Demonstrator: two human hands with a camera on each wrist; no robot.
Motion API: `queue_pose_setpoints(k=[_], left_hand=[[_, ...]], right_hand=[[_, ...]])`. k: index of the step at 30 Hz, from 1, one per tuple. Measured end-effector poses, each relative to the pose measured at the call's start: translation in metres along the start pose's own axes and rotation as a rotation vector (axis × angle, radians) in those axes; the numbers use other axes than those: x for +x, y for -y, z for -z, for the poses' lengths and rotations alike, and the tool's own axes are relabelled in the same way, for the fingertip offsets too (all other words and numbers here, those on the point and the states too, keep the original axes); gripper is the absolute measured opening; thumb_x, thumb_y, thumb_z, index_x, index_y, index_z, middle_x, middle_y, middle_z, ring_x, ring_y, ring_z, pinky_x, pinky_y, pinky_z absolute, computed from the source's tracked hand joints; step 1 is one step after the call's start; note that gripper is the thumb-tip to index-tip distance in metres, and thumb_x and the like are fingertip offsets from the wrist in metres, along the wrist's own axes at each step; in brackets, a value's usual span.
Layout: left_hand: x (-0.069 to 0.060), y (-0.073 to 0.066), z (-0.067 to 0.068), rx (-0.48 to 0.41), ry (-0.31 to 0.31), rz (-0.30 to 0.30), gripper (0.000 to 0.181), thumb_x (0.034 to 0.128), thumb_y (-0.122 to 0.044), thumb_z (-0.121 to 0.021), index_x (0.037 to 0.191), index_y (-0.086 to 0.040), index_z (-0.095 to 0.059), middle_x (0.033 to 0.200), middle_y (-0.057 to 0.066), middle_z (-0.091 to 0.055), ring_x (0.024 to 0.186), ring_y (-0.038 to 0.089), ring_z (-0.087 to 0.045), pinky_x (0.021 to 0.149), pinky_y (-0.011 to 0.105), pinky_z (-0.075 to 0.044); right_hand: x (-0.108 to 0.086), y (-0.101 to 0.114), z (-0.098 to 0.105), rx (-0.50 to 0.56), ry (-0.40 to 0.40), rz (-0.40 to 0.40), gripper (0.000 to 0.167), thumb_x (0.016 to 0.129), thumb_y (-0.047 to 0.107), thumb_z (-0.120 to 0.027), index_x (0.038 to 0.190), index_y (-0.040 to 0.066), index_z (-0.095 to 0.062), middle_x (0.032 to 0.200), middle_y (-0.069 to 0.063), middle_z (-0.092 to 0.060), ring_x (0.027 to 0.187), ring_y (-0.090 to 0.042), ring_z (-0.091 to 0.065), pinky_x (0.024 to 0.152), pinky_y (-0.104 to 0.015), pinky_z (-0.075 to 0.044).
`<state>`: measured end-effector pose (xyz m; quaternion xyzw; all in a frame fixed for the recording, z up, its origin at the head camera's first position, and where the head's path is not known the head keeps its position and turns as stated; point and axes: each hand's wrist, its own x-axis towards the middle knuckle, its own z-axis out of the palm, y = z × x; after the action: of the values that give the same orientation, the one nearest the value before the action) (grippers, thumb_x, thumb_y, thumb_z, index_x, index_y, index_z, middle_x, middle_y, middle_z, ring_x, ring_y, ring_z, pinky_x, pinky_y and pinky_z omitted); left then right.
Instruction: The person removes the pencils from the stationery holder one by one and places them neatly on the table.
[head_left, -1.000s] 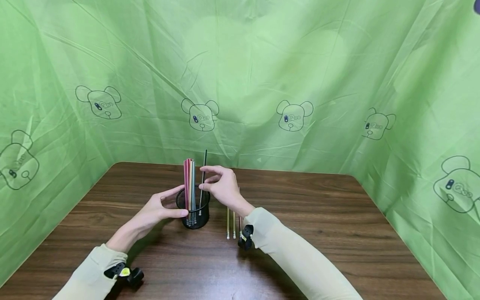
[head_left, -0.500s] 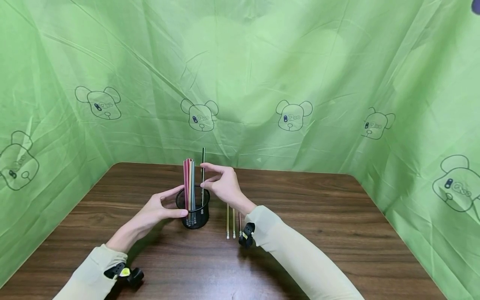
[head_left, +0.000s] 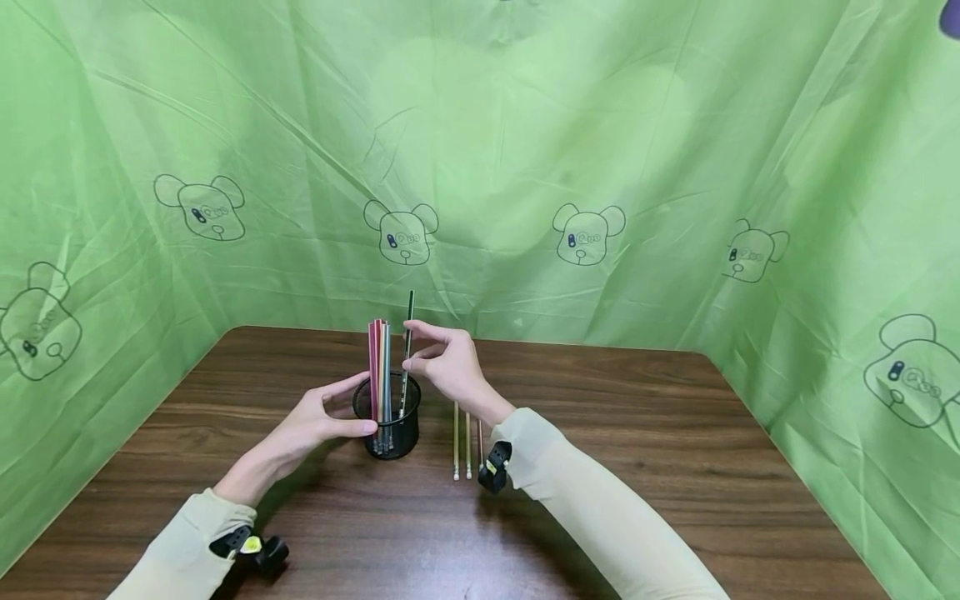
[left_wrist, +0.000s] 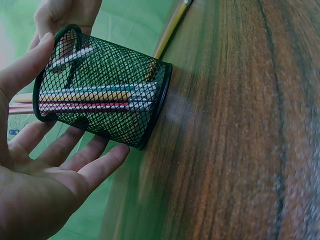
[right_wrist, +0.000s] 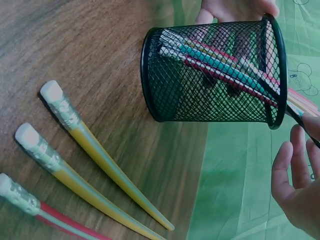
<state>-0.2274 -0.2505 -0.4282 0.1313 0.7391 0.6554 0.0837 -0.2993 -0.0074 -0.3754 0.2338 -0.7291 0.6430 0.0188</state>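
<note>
Head view: taken from above and behind the bench point(head_left: 600, 433), facing forward and down; left hand point(head_left: 318, 417) and right hand point(head_left: 453, 367) are framed from well back, green cloth point(head_left: 495, 125) beyond. Left wrist view: mesh cup point(left_wrist: 102, 75) seen close up from its left, rim leftward, right hand beyond. Right wrist view: cup seen close up from the opposite side, rim rightward, loose pencils point(right_wrist: 122, 172) in the foreground. Mesh cup, bench and both hands are shared by all views.

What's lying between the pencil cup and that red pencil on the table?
Two yellow pencils, side by side, lie between the cup and the red pencil. The right wrist view shows this clearly.
</note>
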Motion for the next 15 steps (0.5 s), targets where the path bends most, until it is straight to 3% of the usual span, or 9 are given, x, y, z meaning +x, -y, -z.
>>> queue_pose_setpoints(k=[11, 15], left_hand=[[0.000, 0.000, 0.001, 0.005, -0.004, 0.010, 0.087, 0.0900, -0.012, -0.084, 0.164, -0.009, -0.038, 0.154, 0.024, -0.051, 0.131, 0.039, -0.059, 0.098, 0.030, -0.050], [0.000, 0.001, 0.001, 0.008, -0.004, 0.007, 0.087, 0.0900, -0.012, -0.084, 0.164, -0.009, -0.038, 0.154, 0.024, -0.051, 0.130, 0.037, -0.060, 0.099, 0.030, -0.050]], right_hand=[[0.006, 0.013, 0.008, 0.028, -0.008, -0.012, 0.063, 0.084, -0.008, -0.083, 0.139, 0.021, -0.072, 0.128, -0.005, -0.072, 0.089, -0.019, -0.077, 0.069, -0.027, -0.054], [0.009, 0.020, 0.013, 0.036, -0.004, -0.002, 0.063, 0.085, -0.009, -0.082, 0.140, 0.020, -0.071, 0.130, -0.008, -0.070, 0.090, -0.019, -0.076, 0.074, -0.028, -0.057]])
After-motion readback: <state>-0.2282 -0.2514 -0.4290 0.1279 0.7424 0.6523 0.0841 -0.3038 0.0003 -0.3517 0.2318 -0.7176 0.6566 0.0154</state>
